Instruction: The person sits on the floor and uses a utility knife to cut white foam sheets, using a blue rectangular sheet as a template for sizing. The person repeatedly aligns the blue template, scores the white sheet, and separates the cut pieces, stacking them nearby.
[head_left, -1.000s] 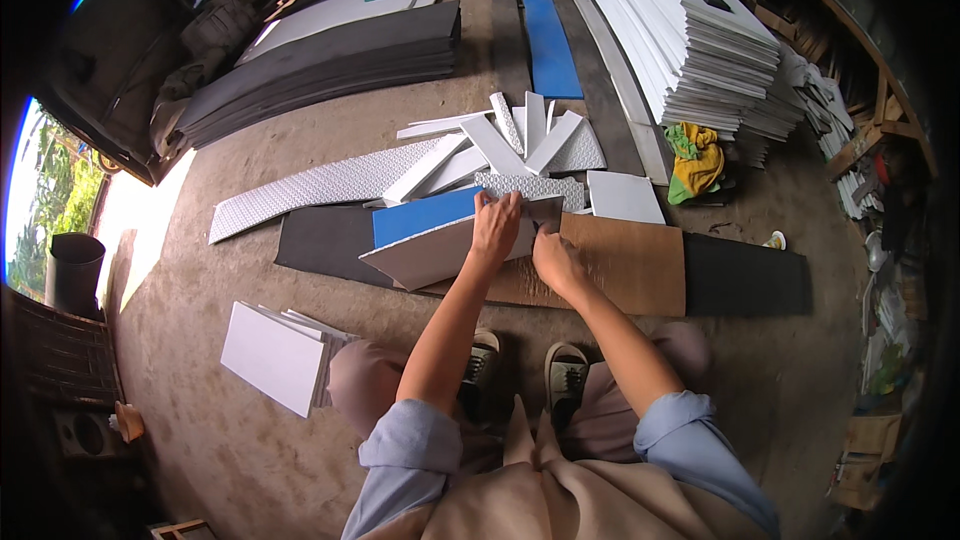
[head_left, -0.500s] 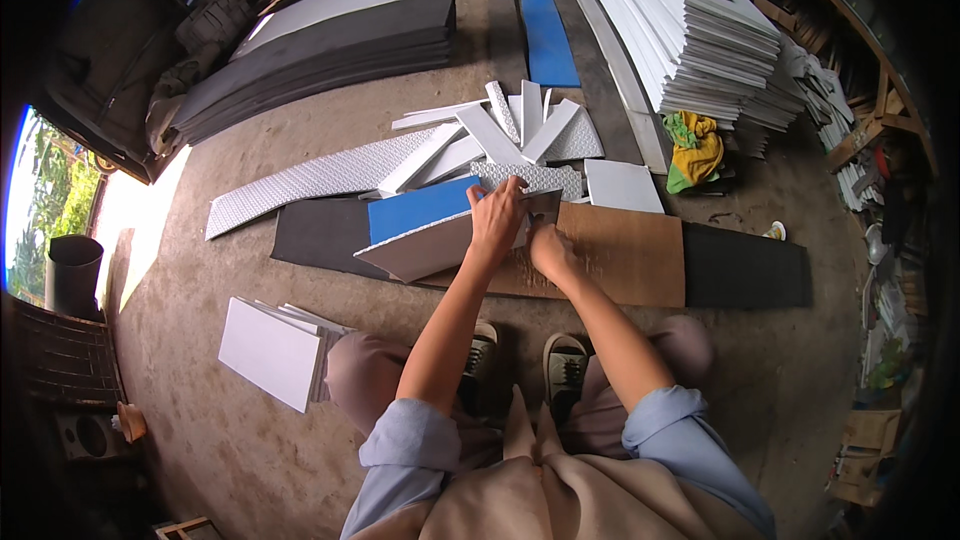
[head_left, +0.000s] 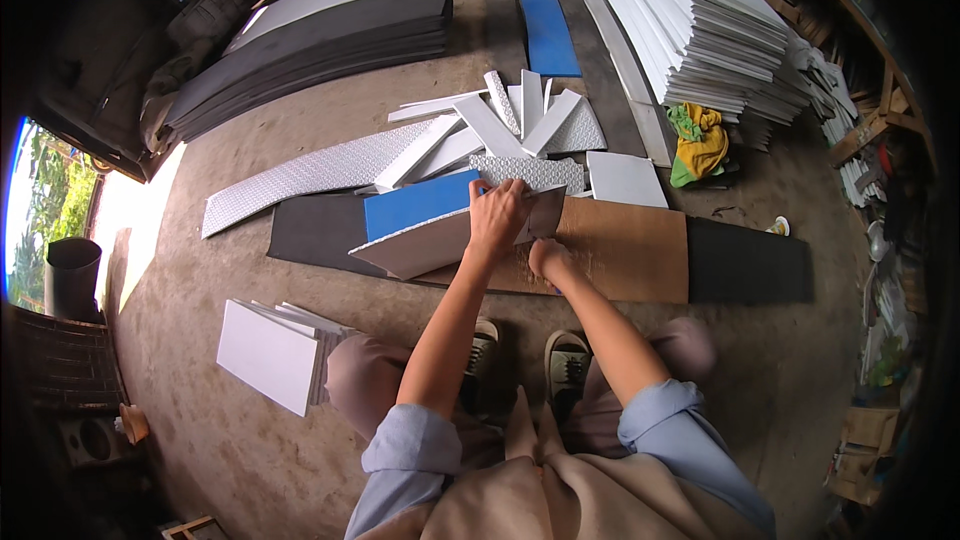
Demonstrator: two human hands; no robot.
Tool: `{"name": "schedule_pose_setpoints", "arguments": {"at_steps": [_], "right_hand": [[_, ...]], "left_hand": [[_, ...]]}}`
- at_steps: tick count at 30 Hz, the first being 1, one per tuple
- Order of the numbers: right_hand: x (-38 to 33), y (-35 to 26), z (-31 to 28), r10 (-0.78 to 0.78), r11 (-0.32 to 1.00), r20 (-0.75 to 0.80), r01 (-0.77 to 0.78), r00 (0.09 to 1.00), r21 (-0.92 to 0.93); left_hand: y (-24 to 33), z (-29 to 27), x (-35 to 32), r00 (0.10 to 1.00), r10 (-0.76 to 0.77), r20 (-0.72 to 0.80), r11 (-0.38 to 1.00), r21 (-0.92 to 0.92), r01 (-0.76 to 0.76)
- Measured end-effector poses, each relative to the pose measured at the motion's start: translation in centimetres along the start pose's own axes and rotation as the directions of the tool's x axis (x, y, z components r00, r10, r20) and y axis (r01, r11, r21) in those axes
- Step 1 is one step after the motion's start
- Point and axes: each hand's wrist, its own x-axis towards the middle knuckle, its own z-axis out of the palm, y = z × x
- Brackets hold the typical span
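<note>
1. I am seeing my left hand (head_left: 497, 220) pressing down flat on the right end of the white panel (head_left: 440, 240), fingers spread over its top edge, no pinch.
2. The white panel is lying tilted across the brown cardboard sheet (head_left: 630, 250), with a blue panel (head_left: 420, 205) just behind it and touching it; both are resting partly over the dark foam mat (head_left: 310, 230).
3. My right hand (head_left: 548, 258) is curling into a loose fist on the cardboard just beside the panel's right end. I cannot tell whether the fingers are pinching a small tool, since they are hidden under the knuckles.
4. Compared with a second ago, the right hand is sitting a little lower on the cardboard, while the left hand is holding its place on the panel. The panel itself is looking unmoved.
5. My reading: the panel is being steadied for work along its end, and the right hand is running down that edge.
6. Around me, white offcut strips (head_left: 500, 125) are lying fanned behind, a stack of white boards (head_left: 270, 355) is sitting by my left knee, and a yellow-green cloth (head_left: 700, 140) is lying to the right.
</note>
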Motion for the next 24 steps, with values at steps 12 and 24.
{"name": "schedule_pose_setpoints", "arguments": {"at_steps": [12,24], "right_hand": [[-1.8,4.0,1.2,-0.137,0.972,-0.296,0.071,0.945,-0.224],[-1.0,2.2,1.7,-0.269,0.963,-0.615,0.189,0.741,-0.194]], "left_hand": [[-2.5,0.8,3.3,0.994,-0.11,-0.004,0.994,0.002,0.11],[-1.6,0.0,4.6,0.967,-0.165,0.194,0.983,-0.042,0.177]]}}
